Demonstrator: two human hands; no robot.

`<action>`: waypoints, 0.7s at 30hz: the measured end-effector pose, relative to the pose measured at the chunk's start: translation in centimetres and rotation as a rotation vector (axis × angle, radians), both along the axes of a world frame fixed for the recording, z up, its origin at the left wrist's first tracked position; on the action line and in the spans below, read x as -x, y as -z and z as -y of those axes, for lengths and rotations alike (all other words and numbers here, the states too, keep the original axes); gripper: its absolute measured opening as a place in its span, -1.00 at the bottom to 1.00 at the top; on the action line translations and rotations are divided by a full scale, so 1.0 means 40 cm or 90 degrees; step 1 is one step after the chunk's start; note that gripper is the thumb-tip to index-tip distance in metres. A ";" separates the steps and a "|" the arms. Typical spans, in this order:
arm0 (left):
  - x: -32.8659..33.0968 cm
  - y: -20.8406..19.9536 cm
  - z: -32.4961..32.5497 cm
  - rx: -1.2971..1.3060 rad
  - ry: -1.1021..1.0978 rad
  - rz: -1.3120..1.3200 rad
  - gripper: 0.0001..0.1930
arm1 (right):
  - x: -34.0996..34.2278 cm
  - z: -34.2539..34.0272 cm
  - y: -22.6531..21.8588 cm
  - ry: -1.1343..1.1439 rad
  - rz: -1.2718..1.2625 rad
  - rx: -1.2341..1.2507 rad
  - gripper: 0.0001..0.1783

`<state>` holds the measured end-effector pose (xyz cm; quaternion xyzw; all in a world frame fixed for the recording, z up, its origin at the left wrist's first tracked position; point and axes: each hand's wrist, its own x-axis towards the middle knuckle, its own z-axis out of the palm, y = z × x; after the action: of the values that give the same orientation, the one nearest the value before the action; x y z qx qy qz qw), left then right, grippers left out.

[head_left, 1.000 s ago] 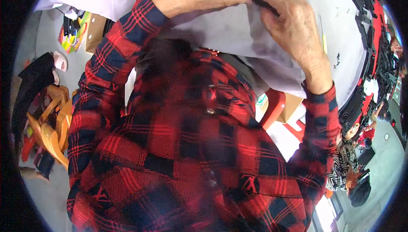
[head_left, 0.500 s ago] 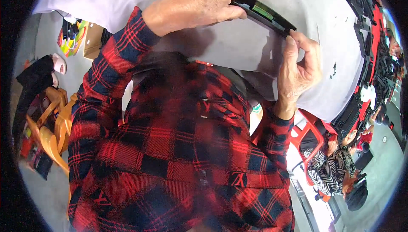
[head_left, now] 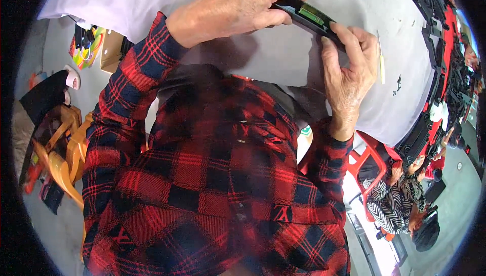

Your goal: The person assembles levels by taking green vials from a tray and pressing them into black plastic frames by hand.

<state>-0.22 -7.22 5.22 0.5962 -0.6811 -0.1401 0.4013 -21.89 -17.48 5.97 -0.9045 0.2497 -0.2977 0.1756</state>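
1. Head view, one o'clock: a slim black plastic housing [head_left: 295, 7] with a green strip [head_left: 312, 16] set along it spans the two hands, seemingly raised off the pale cloth [head_left: 283, 56].
2. The left hand [head_left: 243, 5] pinches the housing's left end, thumb on the near side, fingers over the far side.
3. The right hand [head_left: 350, 66] pinches the opposite end between thumb and bent forefinger.
4. A thin yellow-handled tool [head_left: 382, 68] lies just beyond the right hand at two o'clock; small black bits [head_left: 398, 85] lie near it, between two and three.
5. Further out: heaped black plastic parts [head_left: 433, 35] toward two, a cardboard box [head_left: 111, 51] at ten, a red chair [head_left: 372, 150] between three and four.
6. Judged risk: uneven fingertip pressure could twist the housing loose; bending its ends could unseat the strip, if that is a separate piece.
7. Half a second ago the right fingertips gripped the extreme tip; now they wrap further over that end, and the tool's yellow handle shows.
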 end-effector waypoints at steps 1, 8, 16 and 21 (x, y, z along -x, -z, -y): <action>-0.002 0.003 0.000 -0.004 -0.003 0.004 -0.77 | -0.004 0.008 -0.001 -0.019 -0.035 0.025 -0.70; 0.001 0.000 0.000 0.004 0.004 0.000 -0.78 | -0.011 0.028 -0.017 -0.063 -0.111 0.087 -0.70; 0.005 0.011 0.006 0.014 0.000 0.000 -0.75 | -0.025 0.046 -0.035 -0.150 -0.136 0.026 -0.74; 0.004 0.012 0.010 0.025 -0.002 0.009 -0.76 | -0.027 0.078 -0.048 -0.225 -0.190 0.037 -0.70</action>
<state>-0.38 -7.62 4.73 0.5902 -0.6855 -0.1222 0.4084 -20.83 -20.60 7.90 -0.9728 0.1021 -0.1326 0.1603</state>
